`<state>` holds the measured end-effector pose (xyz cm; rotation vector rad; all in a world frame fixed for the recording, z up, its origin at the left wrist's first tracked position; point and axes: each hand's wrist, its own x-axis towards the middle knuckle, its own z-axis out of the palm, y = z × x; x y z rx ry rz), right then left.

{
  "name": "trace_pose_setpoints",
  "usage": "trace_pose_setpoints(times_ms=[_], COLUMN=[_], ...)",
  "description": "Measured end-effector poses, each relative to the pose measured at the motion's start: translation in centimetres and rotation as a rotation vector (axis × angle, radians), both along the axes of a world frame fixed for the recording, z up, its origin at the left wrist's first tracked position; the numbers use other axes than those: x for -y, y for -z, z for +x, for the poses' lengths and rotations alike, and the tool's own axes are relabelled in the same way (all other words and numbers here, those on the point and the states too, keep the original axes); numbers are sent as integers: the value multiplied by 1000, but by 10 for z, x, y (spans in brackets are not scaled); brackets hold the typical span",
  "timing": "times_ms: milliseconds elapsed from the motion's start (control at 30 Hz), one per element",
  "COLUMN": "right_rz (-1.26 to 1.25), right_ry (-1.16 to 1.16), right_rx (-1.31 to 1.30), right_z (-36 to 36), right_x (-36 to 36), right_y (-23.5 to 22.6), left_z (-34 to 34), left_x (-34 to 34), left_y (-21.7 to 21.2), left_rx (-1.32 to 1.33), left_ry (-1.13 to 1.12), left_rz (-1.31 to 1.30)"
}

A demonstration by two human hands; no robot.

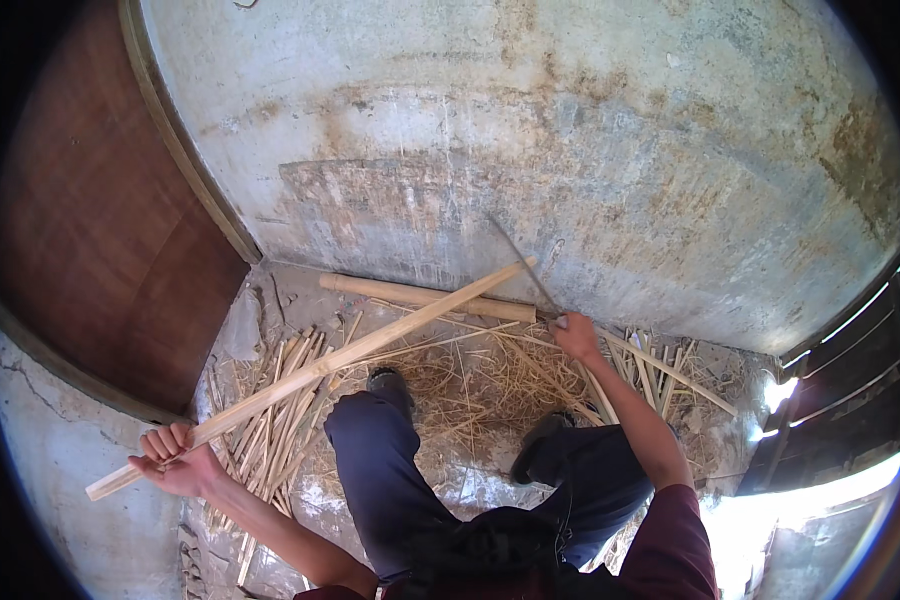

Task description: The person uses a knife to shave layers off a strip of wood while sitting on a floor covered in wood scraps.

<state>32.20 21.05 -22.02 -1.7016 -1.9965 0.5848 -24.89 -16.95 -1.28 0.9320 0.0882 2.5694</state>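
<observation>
Left hand [175,458] is closed in a fist round the near end of a long bamboo strip [320,368], which slants up and away toward the concrete wall [530,130]. Right hand [574,333] grips a thin blade [522,265] near the strip's far tip. Split slivers [270,420] litter the floor beneath.
</observation>
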Motion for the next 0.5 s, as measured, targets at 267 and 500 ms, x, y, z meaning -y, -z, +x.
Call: trace_pose_setpoints(times_ms=[267,500], right_rz=[-80,-68], right_ry=[94,-117], right_rx=[-354,-543], right_z=[-12,-62], right_x=[7,54], right_y=[-39,-134], left_z=[42,112], left_x=[-50,-151], left_y=[-26,-6], left_rx=[-154,1], left_ry=[232,92], left_rz=[90,-297])
